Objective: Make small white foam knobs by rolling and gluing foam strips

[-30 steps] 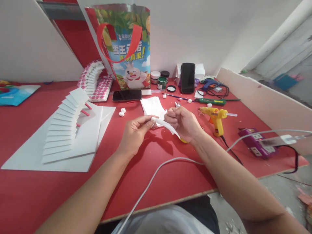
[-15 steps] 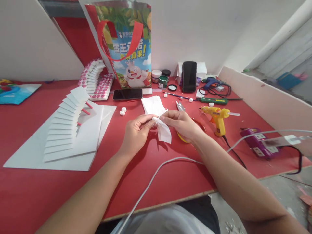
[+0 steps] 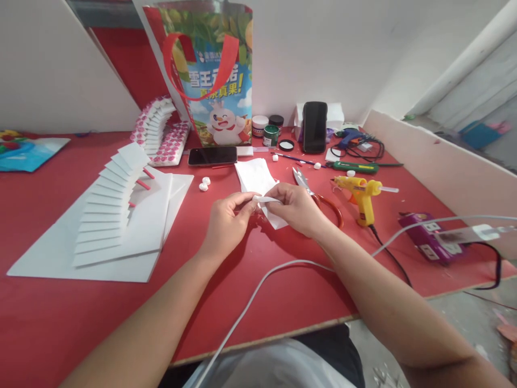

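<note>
Between my two hands is a thin white paper strip, its free end hanging below my right fingers. My left hand pinches the rolled or folded end between thumb and fingertips. With bent fingers, my right hand grips the strip farther along. Just beyond my hands lies a stack of white paper pieces. Scissors with orange-red handles rest beside my right hand, partly hidden by it. Two small white paper rolls sit on the red table to the left of the stack.
At left, a curved fan of white steps stands on white boards. A yellow glue gun and a purple box lie at right. A white cable crosses the front. Phones, paint jars and a bag stand behind.
My right fingers have curled in over the paper strip, and its hanging part has shifted and shows less. The left hand keeps its pinch in nearly the same place.
</note>
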